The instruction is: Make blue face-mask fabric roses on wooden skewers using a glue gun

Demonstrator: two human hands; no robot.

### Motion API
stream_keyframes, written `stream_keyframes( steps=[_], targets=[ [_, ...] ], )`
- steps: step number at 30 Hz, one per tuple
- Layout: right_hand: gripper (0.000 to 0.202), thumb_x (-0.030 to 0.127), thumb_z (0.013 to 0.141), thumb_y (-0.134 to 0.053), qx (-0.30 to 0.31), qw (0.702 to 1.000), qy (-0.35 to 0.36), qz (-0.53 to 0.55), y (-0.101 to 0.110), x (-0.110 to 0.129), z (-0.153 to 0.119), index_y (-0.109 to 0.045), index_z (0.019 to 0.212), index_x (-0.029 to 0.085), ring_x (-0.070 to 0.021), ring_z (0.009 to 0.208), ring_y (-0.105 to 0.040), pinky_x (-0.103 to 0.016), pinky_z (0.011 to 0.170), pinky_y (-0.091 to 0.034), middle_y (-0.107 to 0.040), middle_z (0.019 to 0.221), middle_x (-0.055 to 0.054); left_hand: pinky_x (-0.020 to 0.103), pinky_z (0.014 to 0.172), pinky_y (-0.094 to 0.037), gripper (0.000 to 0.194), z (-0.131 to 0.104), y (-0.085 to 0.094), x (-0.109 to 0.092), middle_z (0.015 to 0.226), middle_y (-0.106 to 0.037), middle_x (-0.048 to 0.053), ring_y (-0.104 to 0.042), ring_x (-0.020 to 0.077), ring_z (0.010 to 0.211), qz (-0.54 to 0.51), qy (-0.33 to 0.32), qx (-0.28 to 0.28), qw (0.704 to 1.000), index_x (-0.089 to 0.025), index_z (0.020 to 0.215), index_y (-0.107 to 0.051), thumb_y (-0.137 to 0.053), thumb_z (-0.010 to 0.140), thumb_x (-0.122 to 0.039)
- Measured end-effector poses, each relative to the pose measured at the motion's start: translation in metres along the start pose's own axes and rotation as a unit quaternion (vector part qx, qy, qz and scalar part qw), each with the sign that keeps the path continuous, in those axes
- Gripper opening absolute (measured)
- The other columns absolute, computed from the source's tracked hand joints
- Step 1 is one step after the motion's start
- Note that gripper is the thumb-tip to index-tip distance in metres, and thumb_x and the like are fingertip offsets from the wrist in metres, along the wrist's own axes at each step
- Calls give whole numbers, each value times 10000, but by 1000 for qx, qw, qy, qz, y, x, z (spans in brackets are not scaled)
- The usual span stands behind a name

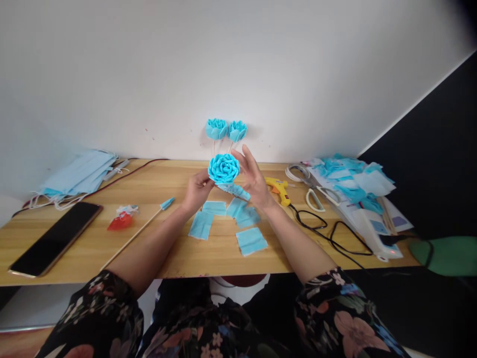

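Observation:
A layered blue flower (pixel 224 169) faces me, raised over the middle of the table. My left hand (pixel 198 191) is closed on it from beneath at the left; its stem is hidden. At the flower's right edge is my right hand (pixel 255 178), fingers apart and bent, the tips by the outer petals; whether they touch, I cannot tell. Behind stand two similar blue flowers (pixel 216 129) on thin sticks against the wall. Several cut blue fabric pieces (pixel 252 241) lie below my hands. A stick with a small blue bud (pixel 167 203) rests beside my left forearm.
On the left are a phone (pixel 55 239), a stack of face masks (pixel 80 174) and a small red-and-clear packet (pixel 122 218). To the right lie a yellow glue gun (pixel 278 190) with a black cord, scissors (pixel 315 200), a blue fabric pile (pixel 352 174) and a white power strip (pixel 376 236).

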State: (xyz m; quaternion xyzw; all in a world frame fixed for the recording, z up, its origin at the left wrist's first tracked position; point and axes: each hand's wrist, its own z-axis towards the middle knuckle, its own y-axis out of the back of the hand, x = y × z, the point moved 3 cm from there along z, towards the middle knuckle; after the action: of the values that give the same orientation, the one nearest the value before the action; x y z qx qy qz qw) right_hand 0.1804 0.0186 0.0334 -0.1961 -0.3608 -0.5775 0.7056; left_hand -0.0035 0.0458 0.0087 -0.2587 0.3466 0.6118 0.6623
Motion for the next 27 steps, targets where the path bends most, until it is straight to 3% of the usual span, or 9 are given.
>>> stream_keyframes(
  steps=[4, 8, 11, 13, 16, 20, 23, 27],
  targets=[
    [1281, 728, 657, -789, 14, 998, 31, -55, -13, 10, 1, -63, 1642, 348, -302, 1533, -362, -516, 1242, -333, -382, 1642, -125, 252, 656, -488, 159, -1, -1, -3, 687, -671, 5, -598, 134, 670, 32, -21, 17, 999, -176, 704, -693, -625, 835, -234],
    [1263, 672, 684, -812, 1, 995, 76, -68, -21, 19, 0, -29, 1635, 391, -293, 1523, -380, -502, 1204, -397, -374, 1647, -99, 252, 670, -487, 160, -4, -3, -5, 748, -709, 17, -621, 138, 694, 47, -51, 55, 996, -175, 771, -716, -613, 884, -222],
    [1231, 648, 703, -813, -3, 996, 55, -77, -23, 21, -1, -50, 1634, 392, -278, 1389, -549, -473, 1126, -490, -463, 1586, -98, 247, 668, -486, 150, -4, -3, -7, 767, -721, 26, -633, 140, 699, 63, -58, 60, 995, -173, 827, -731, -608, 901, -218],
    [1187, 625, 714, -817, -6, 996, 29, -81, -23, 20, -2, -105, 1633, 381, -264, 1288, -628, -457, 1095, -518, -553, 1502, -93, 244, 665, -488, 148, -3, -3, -8, 780, -728, 34, -646, 144, 710, 68, -56, 57, 994, -171, 834, -735, -612, 900, -222],
    [1066, 595, 696, -842, -30, 995, 11, -95, -20, 19, -3, -306, 1585, 351, -272, 1261, -642, -466, 1109, -505, -642, 1384, -77, 248, 674, -503, 147, -3, -3, -9, 827, -745, 46, -666, 154, 741, 70, -47, 54, 995, -169, 840, -738, -612, 889, -226],
    [785, 553, 682, -868, -47, 991, 3, -122, -18, 19, -3, -578, 1363, 292, -284, 1210, -662, -462, 1078, -521, -679, 1316, -85, 236, 625, -489, 116, -3, -5, -12, 799, -727, 33, -630, 139, 674, 71, -30, 51, 996, -173, 835, -725, -610, 846, -187],
    [686, 582, 688, -851, -46, 990, 4, -136, -20, 19, -2, -614, 1260, 284, -282, 1209, -659, -458, 1074, -519, -685, 1292, -82, 224, 597, -463, 73, -4, -8, -17, 752, -697, 18, -599, 129, 645, 73, -39, 62, 995, -172, 755, -684, -635, 810, -174],
    [637, 604, 705, -830, -46, 990, 17, -134, -24, 19, -1, -612, 1200, 267, -277, 1211, -660, -452, 1073, -510, -691, 1258, -91, 227, 580, -418, 209, -5, -11, -23, 664, -626, 0, -531, 115, 599, 68, -64, 79, 992, -165, 641, -610, -666, 833, -228]
  ],
)
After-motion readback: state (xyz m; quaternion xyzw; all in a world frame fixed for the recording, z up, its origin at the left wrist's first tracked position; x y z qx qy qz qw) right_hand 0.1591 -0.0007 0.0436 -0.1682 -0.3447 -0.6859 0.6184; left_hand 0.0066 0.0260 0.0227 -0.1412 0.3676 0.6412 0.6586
